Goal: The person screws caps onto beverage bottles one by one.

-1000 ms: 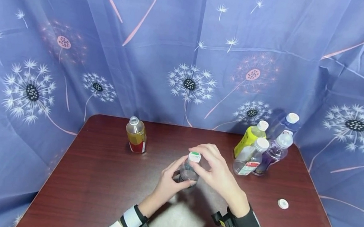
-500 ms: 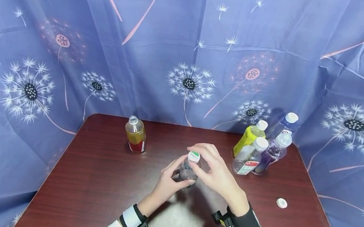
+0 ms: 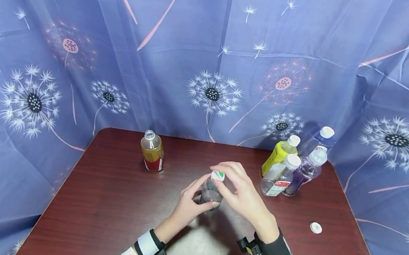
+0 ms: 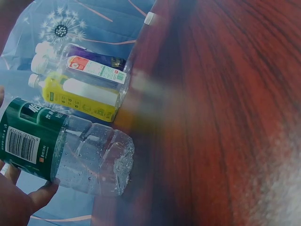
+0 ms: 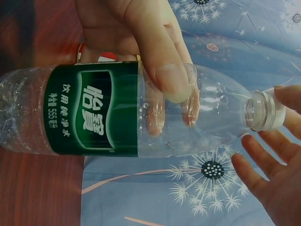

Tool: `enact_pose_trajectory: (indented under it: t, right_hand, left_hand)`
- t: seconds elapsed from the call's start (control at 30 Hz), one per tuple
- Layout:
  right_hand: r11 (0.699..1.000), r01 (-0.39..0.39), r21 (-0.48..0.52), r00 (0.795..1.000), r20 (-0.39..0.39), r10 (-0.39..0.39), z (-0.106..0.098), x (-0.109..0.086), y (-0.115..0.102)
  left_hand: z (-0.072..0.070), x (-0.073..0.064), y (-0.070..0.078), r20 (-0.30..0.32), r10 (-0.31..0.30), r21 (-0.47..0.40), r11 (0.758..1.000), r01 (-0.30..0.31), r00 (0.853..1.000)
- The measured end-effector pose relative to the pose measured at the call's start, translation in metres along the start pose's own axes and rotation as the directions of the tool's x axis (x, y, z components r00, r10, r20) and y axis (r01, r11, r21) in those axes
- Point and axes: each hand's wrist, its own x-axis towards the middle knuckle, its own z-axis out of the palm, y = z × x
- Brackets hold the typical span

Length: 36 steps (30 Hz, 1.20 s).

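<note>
A clear plastic water bottle (image 3: 211, 193) with a green label (image 5: 94, 110) and droplets inside stands upright near the middle of the table. My left hand (image 3: 190, 203) grips its body, thumb on the near side and fingers round the far side. At the top, my right hand (image 3: 244, 191) pinches the white cap (image 5: 273, 110) between thumb and fingers. The cap sits over the bottle neck and carries a green mark. In the left wrist view the bottle's base (image 4: 120, 162) shows below the label, while the cap is out of frame.
An uncapped bottle (image 3: 152, 153) with a yellow and red label stands at the back left. Several capped bottles, including a yellow one (image 3: 279, 155) and a purple one (image 3: 303, 176), cluster at the back right. A loose white cap (image 3: 316, 227) lies on the right of the table (image 3: 104, 208).
The cap's green mark has shifted from the far side toward the right, so the cap has turned slightly. Both hands keep nearly the same place on the bottle.
</note>
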Motion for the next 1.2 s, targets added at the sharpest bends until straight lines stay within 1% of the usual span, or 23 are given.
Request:
enact_pose_trajectory:
  t: [0.07, 0.2, 0.33, 0.47, 0.57, 0.67, 0.7, 0.9, 1.03, 1.2]
  right_hand:
    - [1.000, -0.005, -0.008, 1.000, -0.005, 0.005, 0.0002, 0.0009, 0.0001]
    - [1.000, -0.004, -0.003, 1.000, -0.006, 0.004, 0.0006, 0.0001, 0.0007]
    - [0.999, 0.034, 0.007, 0.999, -0.017, -0.034, 0.0016, -0.0014, 0.0017]
    - [0.997, 0.073, -0.008, 0.996, -0.043, -0.073, 0.0033, -0.0006, 0.0025]
    - [0.998, 0.066, -0.009, 0.997, -0.037, -0.066, 0.0027, -0.0007, 0.0017]
    - [0.999, 0.040, -0.015, 0.999, -0.019, -0.041, 0.0010, -0.0005, 0.0001]
    - [0.999, 0.044, -0.021, 0.999, -0.022, -0.045, 0.0008, -0.0001, -0.0002]
    - [0.994, 0.089, -0.062, 0.991, -0.098, -0.095, 0.0028, 0.0012, 0.0000]
    - [0.994, 0.070, -0.082, 0.989, -0.121, -0.080, 0.0041, 0.0006, -0.0009]
    - [0.993, 0.060, -0.102, 0.988, -0.139, -0.074, 0.0053, 0.0008, -0.0030]
  left_hand:
    - [0.0000, 0.0000, 0.0001, -0.001, -0.005, -0.007, 1.000, 0.005, 1.000]
    - [0.0000, -0.0001, 0.0001, -0.002, 0.003, -0.007, 1.000, -0.003, 1.000]
    - [-0.0002, 0.0002, 0.0002, -0.002, 0.012, -0.001, 1.000, -0.012, 1.000]
    - [-0.0002, 0.0006, 0.0003, -0.004, 0.010, 0.001, 1.000, -0.010, 1.000]
    - [-0.0001, 0.0003, 0.0001, 0.000, 0.004, 0.003, 1.000, -0.004, 1.000]
    - [-0.0001, 0.0002, -0.0001, 0.002, -0.001, 0.000, 1.000, 0.001, 1.000]
    - [-0.0001, 0.0002, -0.0002, 0.004, -0.004, -0.004, 1.000, 0.004, 1.000]
    - [0.0005, 0.0005, 0.0008, -0.003, 0.003, -0.014, 1.000, -0.003, 1.000]
    - [0.0027, 0.0014, 0.0033, -0.016, -0.004, -0.021, 1.000, 0.004, 1.000]
    - [0.0064, 0.0022, 0.0066, -0.034, -0.016, -0.004, 1.000, 0.016, 0.999]
